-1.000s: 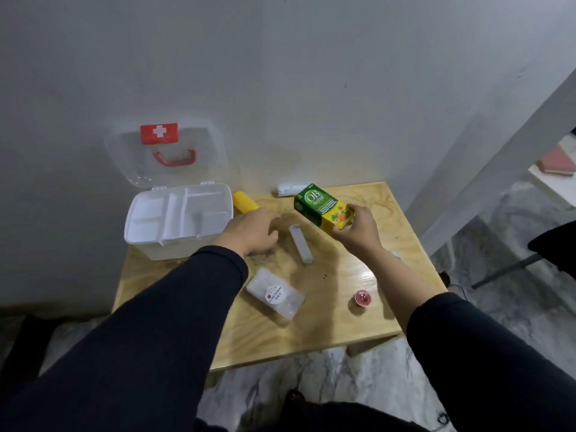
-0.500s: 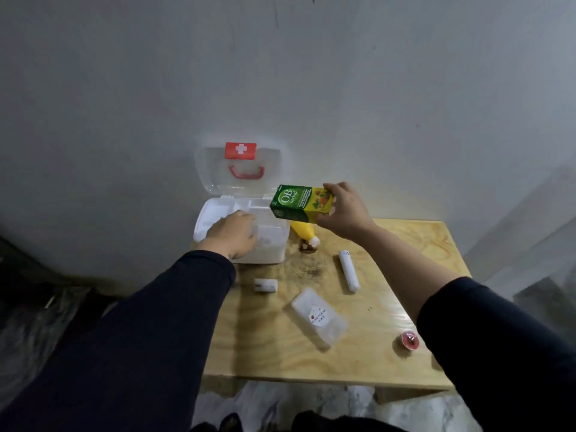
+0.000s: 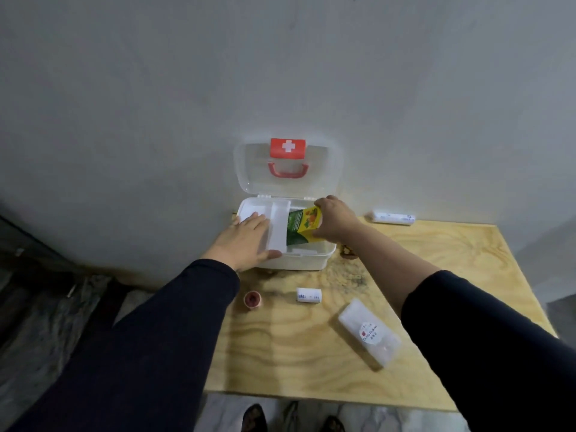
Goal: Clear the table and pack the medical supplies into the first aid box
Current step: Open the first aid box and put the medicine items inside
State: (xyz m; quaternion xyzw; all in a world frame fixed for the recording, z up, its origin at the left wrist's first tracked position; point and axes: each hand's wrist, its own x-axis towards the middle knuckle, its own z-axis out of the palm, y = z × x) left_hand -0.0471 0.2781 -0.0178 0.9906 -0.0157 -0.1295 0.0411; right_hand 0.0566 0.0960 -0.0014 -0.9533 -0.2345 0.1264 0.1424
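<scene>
First aid box [image 3: 314, 261] sits open at the table's [image 3: 436, 275] far left edge against the wall, its clear lid [image 3: 252, 169] standing upright with a red cross label and red handle. From 4 o'clock the right hand [image 3: 335, 218] reaches in over the box, wrist bent down, fingers pinched on the yellow top end of a green and yellow carton [image 3: 300, 224]; the carton tilts with its green lower end down inside the box's right side, beside the white inner tray [image 3: 279, 226]. From 7 o'clock the left hand [image 3: 246, 240] lies flat, fingers spread and relaxed on the tray and the box's left front rim, thumb along the front edge, gripping nothing. Toward 6 o'clock of the box lie a small white roll [image 3: 308, 296] and a pinkish tape roll [image 3: 253, 299]. A clear wrapped pack [image 3: 369, 333] with a round sticker rests at 5 o'clock, and a long white roll [image 3: 394, 217] lies at 3 o'clock by the wall. Both sleeves are dark.
</scene>
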